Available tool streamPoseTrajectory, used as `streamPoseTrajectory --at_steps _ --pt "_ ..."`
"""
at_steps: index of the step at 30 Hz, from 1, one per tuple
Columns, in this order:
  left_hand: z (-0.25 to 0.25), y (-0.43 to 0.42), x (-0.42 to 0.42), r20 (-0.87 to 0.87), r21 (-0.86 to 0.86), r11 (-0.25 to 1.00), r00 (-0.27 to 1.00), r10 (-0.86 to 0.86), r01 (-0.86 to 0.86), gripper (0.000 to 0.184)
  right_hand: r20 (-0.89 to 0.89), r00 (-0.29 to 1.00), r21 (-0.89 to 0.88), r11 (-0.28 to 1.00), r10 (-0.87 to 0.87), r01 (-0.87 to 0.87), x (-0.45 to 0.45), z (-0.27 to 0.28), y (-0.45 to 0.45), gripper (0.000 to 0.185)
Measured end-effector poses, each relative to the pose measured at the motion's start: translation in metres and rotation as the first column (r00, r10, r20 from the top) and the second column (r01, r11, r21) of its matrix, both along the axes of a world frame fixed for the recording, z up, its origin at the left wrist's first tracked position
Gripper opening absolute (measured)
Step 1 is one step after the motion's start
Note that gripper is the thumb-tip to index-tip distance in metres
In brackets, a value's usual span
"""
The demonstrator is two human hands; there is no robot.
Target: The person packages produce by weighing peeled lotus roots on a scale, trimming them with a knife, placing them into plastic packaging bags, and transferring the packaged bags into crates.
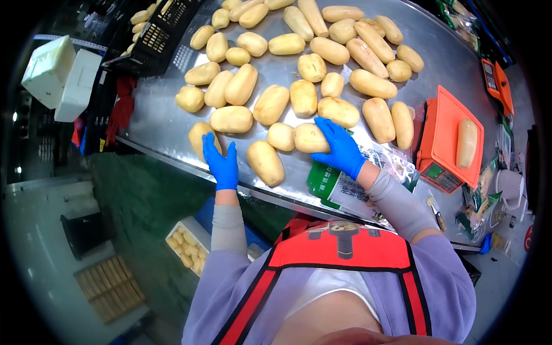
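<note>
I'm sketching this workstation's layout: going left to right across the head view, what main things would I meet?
White foam boxes, black crate, left hand, the nearest vegetable between the hands, right hand, orange scale.

One camera, worn on the person's head, gives the single view, facing forward and steeply down. Its wide lens bows straight lines, and darkness rounds off the corners. Nearest are the wearer's chest and the bright red, black-edged fabric harness, filling the lower middle. The left hand in a smooth blue glove and the right hand in a matching blue glove lie a little farther off, near mid-frame. Beyond, the shiny grey metal counter is seen from above, its near edge slanting down rightward; the dark green floor shows lower left, farther from the lens
</note>
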State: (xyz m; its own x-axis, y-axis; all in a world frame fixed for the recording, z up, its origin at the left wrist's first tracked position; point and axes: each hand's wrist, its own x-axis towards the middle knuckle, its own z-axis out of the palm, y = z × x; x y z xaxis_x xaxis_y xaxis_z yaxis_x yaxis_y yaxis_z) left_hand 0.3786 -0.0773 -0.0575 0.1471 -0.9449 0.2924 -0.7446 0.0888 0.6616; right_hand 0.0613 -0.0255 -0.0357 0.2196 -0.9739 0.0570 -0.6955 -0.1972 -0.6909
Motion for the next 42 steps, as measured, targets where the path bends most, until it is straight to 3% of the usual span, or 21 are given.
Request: streamPoseTrajectory --at_steps 3,5,7,9,12,15,20,21,22,23,24,25,26,27,29,30,31,33,35,37,42 --pt "0.002 -0.003 0.013 0.035 0.003 0.995 0.995 0.095 -0.095 0.068 -0.050 0.997 -0.064 0.997 -0.055 0.052 0.009 -0.003 -0.004 0.086" --pt "-0.004 -0.002 0.023 0.011 0.017 0.993 0.993 0.119 -0.119 0.068 -0.255 0.962 0.020 0.994 -0.100 0.109 0.013 0.007 -0.006 0.087" --pt "-0.012 0.000 0.032 0.054 0.040 0.974 0.974 0.219 -0.222 0.071 -0.322 0.940 -0.080 0.992 -0.116 0.095 0.013 0.010 -0.009 0.085" --pt "-0.017 0.002 0.037 0.004 0.065 0.974 0.976 0.219 -0.219 0.073 -0.466 0.878 -0.005 0.992 -0.113 0.125 0.012 0.023 -0.016 0.067" --pt "-0.020 0.005 0.039 -0.047 0.070 0.978 0.979 0.200 -0.197 0.073 -0.509 0.859 0.142 0.980 -0.051 0.142 0.004 0.030 -0.029 0.060" --pt "-0.021 0.005 0.041 -0.067 0.048 0.982 0.981 0.183 -0.180 0.072 -0.472 0.878 -0.026 0.997 -0.074 0.070 -0.009 0.023 -0.034 0.062" --pt "-0.006 -0.002 0.035 0.036 0.064 0.982 0.983 0.177 -0.179 0.071 -0.414 0.909 0.004 0.998 -0.055 0.062 -0.006 0.037 -0.048 0.047" --pt "0.001 -0.012 0.028 0.085 -0.007 0.989 0.985 0.148 -0.148 0.072 0.068 0.997 0.166 0.986 -0.020 0.008 0.005 0.044 -0.048 0.038" --pt "0.009 -0.023 0.022 0.137 -0.073 0.991 0.983 0.119 -0.110 0.072 0.536 0.842 0.281 0.953 -0.058 -0.113 0.019 0.049 -0.044 0.030" --pt "0.018 -0.037 0.015 0.137 -0.069 0.992 0.984 0.111 -0.102 0.072 0.694 0.717 0.276 0.895 0.067 -0.351 0.042 0.041 -0.030 0.029" --pt "0.028 -0.054 0.007 0.085 -0.119 0.993 0.996 0.027 -0.016 0.070 0.512 0.796 0.375 0.750 0.322 -0.545 0.056 0.070 -0.018 0.046" --pt "0.038 -0.071 -0.001 0.037 -0.173 0.983 0.997 -0.062 0.068 0.068 0.445 0.702 0.020 0.778 0.556 -0.628 0.076 0.061 -0.003 0.058" --pt "0.048 -0.088 -0.009 0.039 -0.172 0.982 0.997 -0.070 0.076 0.068 0.446 0.668 -0.140 0.783 0.596 -0.606 0.086 0.057 0.007 0.054" --pt "0.057 -0.104 -0.016 -0.036 -0.197 0.976 0.994 -0.102 0.093 0.062 0.450 0.669 -0.142 0.787 0.591 -0.600 0.083 0.057 0.005 0.054" --pt "0.071 -0.114 -0.020 -0.101 -0.208 0.970 0.984 -0.148 0.125 0.057 0.278 0.825 0.151 0.826 0.491 -0.543 0.073 0.056 0.001 0.044" --pt "0.076 -0.116 -0.020 -0.279 -0.124 0.984 0.947 -0.161 0.131 0.051 0.287 0.859 -0.007 0.897 0.425 -0.441 0.063 0.036 0.003 0.034" --pt "0.080 -0.119 -0.017 -0.450 -0.048 0.988 0.880 -0.150 0.144 0.044 0.281 0.862 -0.010 0.899 0.422 -0.438 0.055 0.030 0.003 0.034" --pt "0.058 -0.108 0.014 -0.313 -0.104 0.987 0.938 -0.150 0.123 0.036 0.233 0.930 -0.191 0.952 0.283 -0.241 0.045 0.025 0.002 0.039" --pt "0.043 -0.073 0.046 -0.119 -0.065 0.995 0.989 -0.086 0.078 0.046 0.242 0.940 -0.222 0.957 0.240 -0.187 0.039 0.026 0.001 0.045" --pt "0.038 -0.030 0.059 0.180 -0.016 1.000 0.984 -0.009 0.012 0.061 0.304 0.935 -0.044 0.983 0.183 -0.178 0.032 0.022 0.006 0.049" --pt "-0.010 0.002 0.077 -0.099 0.218 0.976 0.995 0.029 -0.006 0.086 0.176 0.954 -0.100 0.968 0.244 -0.229 0.030 0.014 0.012 0.046"
